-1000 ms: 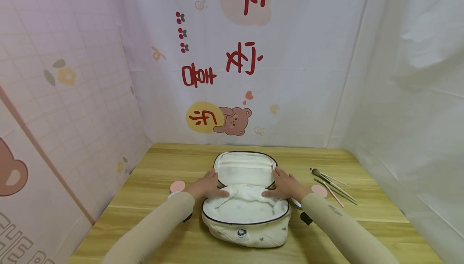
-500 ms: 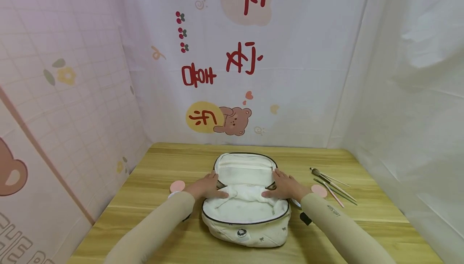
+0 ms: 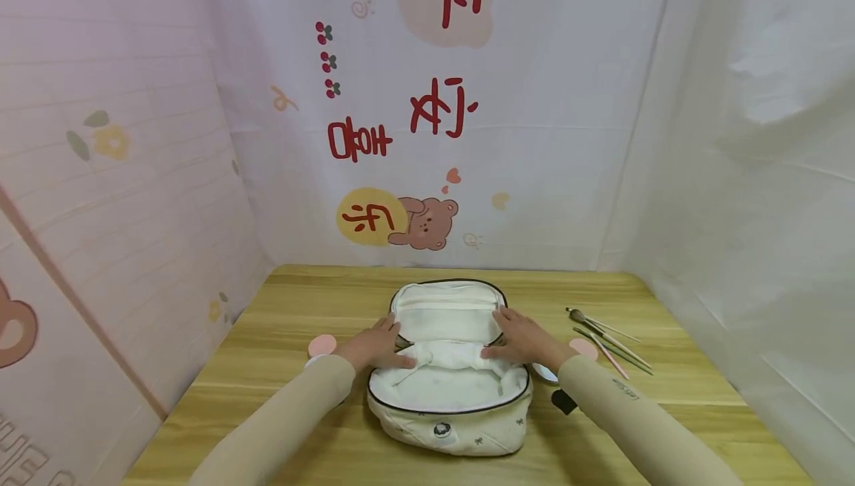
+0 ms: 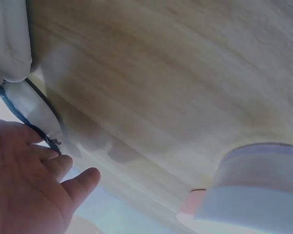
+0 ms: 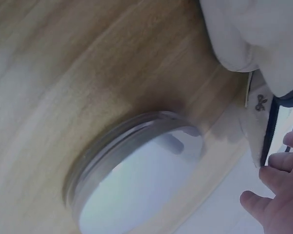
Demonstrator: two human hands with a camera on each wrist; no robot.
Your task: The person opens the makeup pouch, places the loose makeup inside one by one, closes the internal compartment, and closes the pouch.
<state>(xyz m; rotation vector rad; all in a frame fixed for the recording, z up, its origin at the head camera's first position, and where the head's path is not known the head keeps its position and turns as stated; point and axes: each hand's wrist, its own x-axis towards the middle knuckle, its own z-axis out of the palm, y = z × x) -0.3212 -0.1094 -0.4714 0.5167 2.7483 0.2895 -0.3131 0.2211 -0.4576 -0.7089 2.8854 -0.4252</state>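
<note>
A cream makeup bag (image 3: 467,430) with dark trim and small printed bows lies unzipped in the middle of the head view. Its lid (image 3: 441,324) is folded back, showing a white lining. My left hand (image 3: 375,345) rests at the bag's left side, fingers against the lid's edge, thumb over the opening. Mirroring it on the right is my right hand (image 3: 526,341), fingertips at the lid's other edge. Both wrist views show loosely extended fingers at the trim, by the bag fabric (image 4: 37,105) on the left and the bow-printed side (image 5: 260,102) on the right.
Makeup brushes (image 3: 604,330) and thin sticks lie at the right. A pink disc (image 3: 323,345) sits left of the bag, another pink disc (image 3: 584,348) right. Close by each wrist stands a round container (image 4: 258,180) and a round mirror-topped case (image 5: 146,180).
The head view has shifted slightly, moving the scene a little to the left. Both hands stay at the bag's sides, and the bag remains unzipped with its lid back.
</note>
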